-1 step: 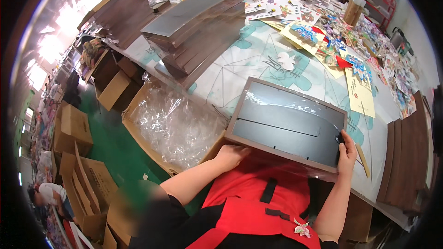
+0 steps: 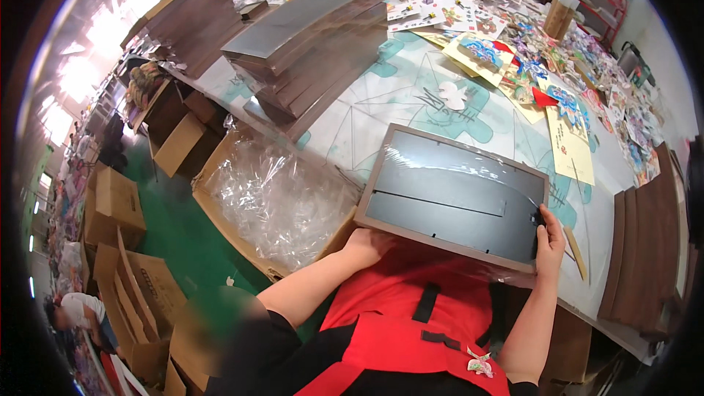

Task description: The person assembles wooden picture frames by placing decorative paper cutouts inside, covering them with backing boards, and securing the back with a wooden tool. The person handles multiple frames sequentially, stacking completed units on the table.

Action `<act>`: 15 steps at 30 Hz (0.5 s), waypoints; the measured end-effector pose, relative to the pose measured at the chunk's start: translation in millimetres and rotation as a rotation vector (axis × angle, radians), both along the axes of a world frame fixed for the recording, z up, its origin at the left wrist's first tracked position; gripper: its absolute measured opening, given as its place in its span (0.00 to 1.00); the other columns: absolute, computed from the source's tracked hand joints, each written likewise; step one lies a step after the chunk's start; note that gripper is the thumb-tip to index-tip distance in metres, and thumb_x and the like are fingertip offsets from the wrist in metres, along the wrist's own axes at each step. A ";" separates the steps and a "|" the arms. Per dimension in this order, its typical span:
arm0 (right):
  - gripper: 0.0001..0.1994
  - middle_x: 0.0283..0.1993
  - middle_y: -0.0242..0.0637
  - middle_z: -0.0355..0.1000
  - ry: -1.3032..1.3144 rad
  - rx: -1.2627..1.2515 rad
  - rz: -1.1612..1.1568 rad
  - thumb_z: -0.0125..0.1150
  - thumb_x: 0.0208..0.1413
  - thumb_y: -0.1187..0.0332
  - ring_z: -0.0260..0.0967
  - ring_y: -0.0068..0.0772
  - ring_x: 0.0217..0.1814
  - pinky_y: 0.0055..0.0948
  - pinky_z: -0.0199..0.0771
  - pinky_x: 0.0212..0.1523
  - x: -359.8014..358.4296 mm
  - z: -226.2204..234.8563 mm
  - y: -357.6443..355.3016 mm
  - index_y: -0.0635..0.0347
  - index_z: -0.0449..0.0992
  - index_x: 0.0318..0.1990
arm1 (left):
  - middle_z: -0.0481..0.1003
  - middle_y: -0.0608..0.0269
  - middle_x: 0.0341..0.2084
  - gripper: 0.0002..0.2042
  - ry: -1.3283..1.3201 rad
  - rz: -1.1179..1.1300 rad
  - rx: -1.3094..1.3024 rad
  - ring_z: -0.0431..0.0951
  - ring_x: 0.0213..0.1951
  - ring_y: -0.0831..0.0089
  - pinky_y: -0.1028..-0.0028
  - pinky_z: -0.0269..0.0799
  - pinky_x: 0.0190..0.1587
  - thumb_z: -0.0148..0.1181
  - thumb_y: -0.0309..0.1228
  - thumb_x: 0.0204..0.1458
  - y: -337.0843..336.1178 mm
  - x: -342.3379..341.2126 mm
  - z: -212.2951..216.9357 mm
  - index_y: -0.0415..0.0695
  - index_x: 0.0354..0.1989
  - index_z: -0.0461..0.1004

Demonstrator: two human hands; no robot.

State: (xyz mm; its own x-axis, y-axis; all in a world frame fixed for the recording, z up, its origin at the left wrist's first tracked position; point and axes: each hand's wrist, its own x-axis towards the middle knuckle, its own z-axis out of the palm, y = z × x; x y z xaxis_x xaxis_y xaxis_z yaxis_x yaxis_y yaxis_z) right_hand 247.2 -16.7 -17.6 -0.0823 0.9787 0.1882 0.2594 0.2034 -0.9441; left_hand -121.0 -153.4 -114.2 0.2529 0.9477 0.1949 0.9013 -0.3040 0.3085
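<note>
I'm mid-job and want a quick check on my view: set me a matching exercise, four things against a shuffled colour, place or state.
1. Picture frame
2. Open cardboard box
3. Apron
4. Right hand

A. Red, worn by the person
B. At the right edge of the item being held
C. Back side facing up
D. Filled with clear plastic wrapping

Pairs: 1-C, 2-D, 3-A, 4-B

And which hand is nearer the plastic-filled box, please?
Left: the left hand is just right of the box; the right hand, farther off, holds the frame at its right.
</note>
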 end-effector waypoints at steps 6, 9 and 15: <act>0.17 0.56 0.50 0.69 -0.510 0.337 0.027 0.59 0.48 0.76 0.62 0.53 0.62 0.40 0.61 0.61 -20.6 49.1 -36.1 0.65 0.73 0.48 | 0.72 0.60 0.46 0.22 -1.440 0.467 -0.327 0.73 0.48 0.67 0.68 0.72 0.51 0.63 0.17 0.45 0.8 16.6 19.8 0.42 0.51 0.68; 0.22 0.57 0.49 0.68 -0.615 0.485 0.218 0.67 0.44 0.69 0.61 0.53 0.62 0.45 0.61 0.60 -53.1 62.6 -58.3 0.63 0.73 0.49 | 0.72 0.62 0.45 0.23 -1.649 0.529 -0.161 0.73 0.48 0.68 0.69 0.72 0.50 0.64 0.17 0.44 -11.2 27.4 16.3 0.41 0.50 0.68; 0.32 0.55 0.45 0.68 -0.735 0.737 0.385 0.74 0.34 0.64 0.63 0.52 0.59 0.47 0.63 0.58 -102.3 85.0 -76.1 0.58 0.71 0.52 | 0.73 0.63 0.45 0.19 -1.504 0.230 0.102 0.72 0.48 0.73 0.73 0.68 0.51 0.60 0.16 0.46 -9.6 40.3 75.5 0.38 0.49 0.69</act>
State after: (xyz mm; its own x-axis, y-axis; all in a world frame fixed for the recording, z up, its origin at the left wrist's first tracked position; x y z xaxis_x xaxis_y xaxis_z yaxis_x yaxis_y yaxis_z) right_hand 144.9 -92.8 67.4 -0.6873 0.5323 0.4942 0.5057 0.8391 -0.2006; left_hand -80.7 -163.0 -38.6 -0.3803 0.9044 0.1934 -0.1908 -0.2813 0.9405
